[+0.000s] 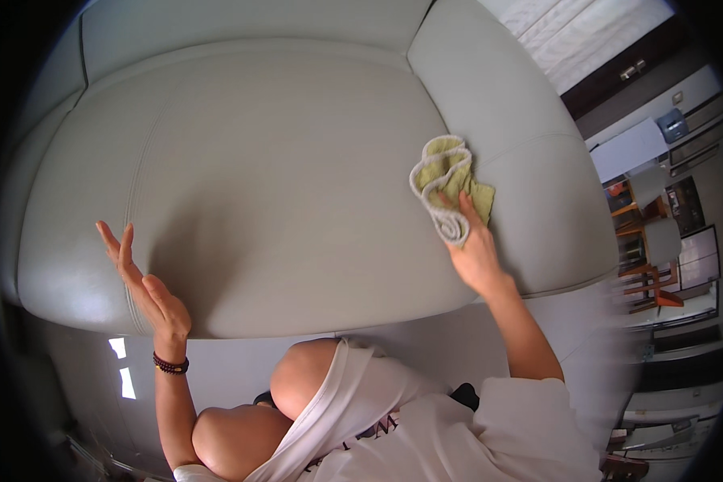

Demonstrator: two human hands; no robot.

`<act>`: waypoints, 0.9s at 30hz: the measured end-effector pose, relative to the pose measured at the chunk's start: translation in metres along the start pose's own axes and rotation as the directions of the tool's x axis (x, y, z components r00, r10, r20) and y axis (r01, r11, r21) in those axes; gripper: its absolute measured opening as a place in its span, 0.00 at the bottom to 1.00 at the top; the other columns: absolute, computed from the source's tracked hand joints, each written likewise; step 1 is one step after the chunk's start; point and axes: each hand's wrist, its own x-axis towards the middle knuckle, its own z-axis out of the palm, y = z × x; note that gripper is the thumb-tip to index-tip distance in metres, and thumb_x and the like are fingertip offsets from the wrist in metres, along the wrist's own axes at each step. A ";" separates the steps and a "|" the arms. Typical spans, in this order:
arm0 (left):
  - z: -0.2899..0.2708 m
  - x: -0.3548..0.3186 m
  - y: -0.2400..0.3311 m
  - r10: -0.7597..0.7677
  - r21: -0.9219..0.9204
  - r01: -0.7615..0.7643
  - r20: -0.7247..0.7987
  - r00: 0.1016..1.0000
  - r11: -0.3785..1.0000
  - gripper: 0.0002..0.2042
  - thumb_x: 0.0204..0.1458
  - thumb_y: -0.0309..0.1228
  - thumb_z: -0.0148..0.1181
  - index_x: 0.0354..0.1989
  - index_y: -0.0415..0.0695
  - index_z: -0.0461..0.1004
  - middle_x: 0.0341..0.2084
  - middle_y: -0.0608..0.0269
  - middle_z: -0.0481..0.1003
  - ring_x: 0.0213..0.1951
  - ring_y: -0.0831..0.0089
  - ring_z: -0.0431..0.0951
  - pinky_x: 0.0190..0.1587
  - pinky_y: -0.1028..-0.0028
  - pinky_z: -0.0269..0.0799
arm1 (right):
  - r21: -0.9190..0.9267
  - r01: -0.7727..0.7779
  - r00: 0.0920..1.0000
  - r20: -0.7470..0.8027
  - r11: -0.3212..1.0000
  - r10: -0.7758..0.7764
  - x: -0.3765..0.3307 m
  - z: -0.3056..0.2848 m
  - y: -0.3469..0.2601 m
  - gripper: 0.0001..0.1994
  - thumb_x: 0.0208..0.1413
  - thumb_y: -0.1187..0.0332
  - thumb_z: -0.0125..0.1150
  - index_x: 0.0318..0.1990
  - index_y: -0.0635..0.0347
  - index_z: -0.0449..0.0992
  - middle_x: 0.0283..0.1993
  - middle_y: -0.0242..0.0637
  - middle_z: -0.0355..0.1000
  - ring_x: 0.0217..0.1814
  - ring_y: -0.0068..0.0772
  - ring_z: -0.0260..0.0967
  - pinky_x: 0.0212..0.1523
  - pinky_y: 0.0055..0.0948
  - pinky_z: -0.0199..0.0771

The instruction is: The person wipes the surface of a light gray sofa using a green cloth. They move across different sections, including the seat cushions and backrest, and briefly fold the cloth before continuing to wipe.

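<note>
A folded yellow-green cloth with a pale border is gripped by my right hand, near the crease where the sofa's seat cushion meets the armrest. The fingers press into its folds, so part of them is hidden. Over the front left of the grey seat, my left hand is raised with its fingers stretched out and nothing in it. A dark bead bracelet circles that wrist. A shadow falls on the seat beside this hand.
Behind the seat rises the sofa backrest. My bent knees are close to the sofa's front edge, above a grey floor. Farther right are a white table, wooden chairs and a dark cabinet.
</note>
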 end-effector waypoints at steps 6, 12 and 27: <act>0.004 0.004 0.007 0.024 0.016 -0.023 -0.021 0.999 1.000 0.29 0.62 0.53 0.27 0.62 0.45 0.58 0.68 0.49 0.44 0.68 0.51 0.43 0.66 0.49 0.35 | 0.541 -0.302 0.949 0.090 0.785 0.303 -0.031 -0.022 -0.007 0.22 0.62 0.64 0.48 0.63 0.55 0.60 0.65 0.47 0.56 0.68 0.47 0.53 0.65 0.38 0.53; 0.001 0.007 0.008 0.042 0.046 -0.041 -0.024 0.999 0.998 0.29 0.62 0.53 0.27 0.63 0.46 0.58 0.68 0.49 0.44 0.68 0.50 0.44 0.66 0.52 0.39 | 0.892 -0.262 0.859 0.390 -0.369 0.332 -0.020 -0.068 -0.035 0.26 0.64 0.55 0.43 0.64 0.60 0.53 0.67 0.37 0.53 0.69 0.39 0.50 0.68 0.53 0.45; 0.004 0.005 0.005 0.043 0.078 -0.041 -0.027 0.999 0.996 0.28 0.62 0.52 0.27 0.63 0.48 0.58 0.68 0.54 0.44 0.69 0.55 0.44 0.67 0.48 0.31 | -0.554 -0.127 0.960 -0.278 0.823 -0.039 0.199 -0.197 0.129 0.27 0.56 0.57 0.53 0.64 0.35 0.58 0.66 0.54 0.51 0.67 0.59 0.50 0.64 0.46 0.53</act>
